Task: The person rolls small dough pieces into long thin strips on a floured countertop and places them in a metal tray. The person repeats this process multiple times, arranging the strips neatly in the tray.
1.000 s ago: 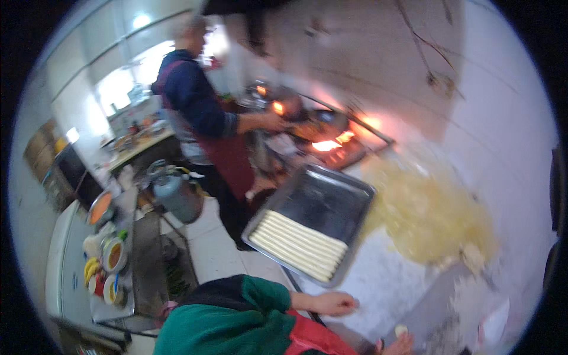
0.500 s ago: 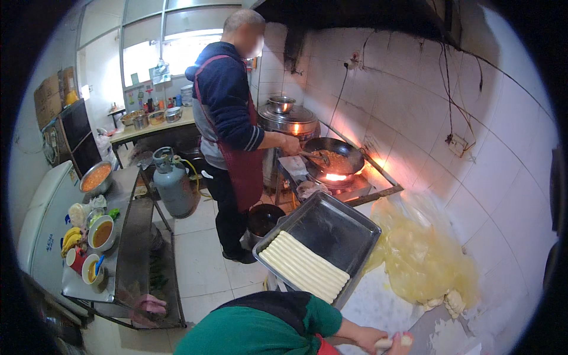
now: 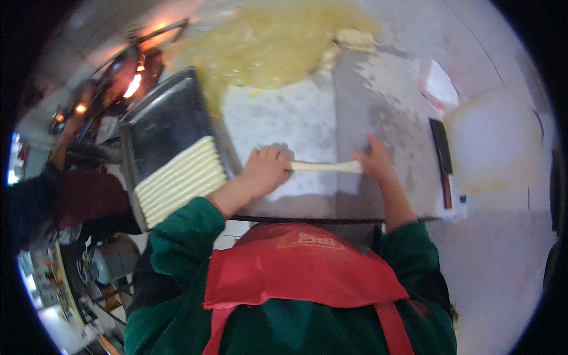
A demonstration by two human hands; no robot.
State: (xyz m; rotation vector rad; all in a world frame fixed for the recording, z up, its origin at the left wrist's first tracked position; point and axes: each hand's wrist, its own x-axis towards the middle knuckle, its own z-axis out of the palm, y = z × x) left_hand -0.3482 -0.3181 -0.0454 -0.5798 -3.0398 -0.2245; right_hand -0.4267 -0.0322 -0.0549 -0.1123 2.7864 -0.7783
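A pale dough strip (image 3: 325, 167) is stretched sideways between my two hands, just above the floured worktop (image 3: 278, 121). Its left end disappears into my left hand (image 3: 265, 169), whose fingers are curled closed around it. My right hand (image 3: 377, 161) pinches the other end, thumb raised; motion blurs it slightly. Beside my left forearm, a dark rectangular tray (image 3: 167, 115) holds several similar dough strips (image 3: 182, 180) laid side by side in its nearer half.
Yellow plastic sheeting (image 3: 278, 41) lies at the back, beside a dough lump (image 3: 355, 39). To the right are a broad knife (image 3: 439, 145) with a wooden handle and a pale board (image 3: 491, 139). At far left, a co-worker's arm (image 3: 64, 142) reaches toward a wok over flames (image 3: 134, 86).
My view has swung from the stove side down to the worktop. My hands, close together before, are now apart with the dough strip drawn out between them.
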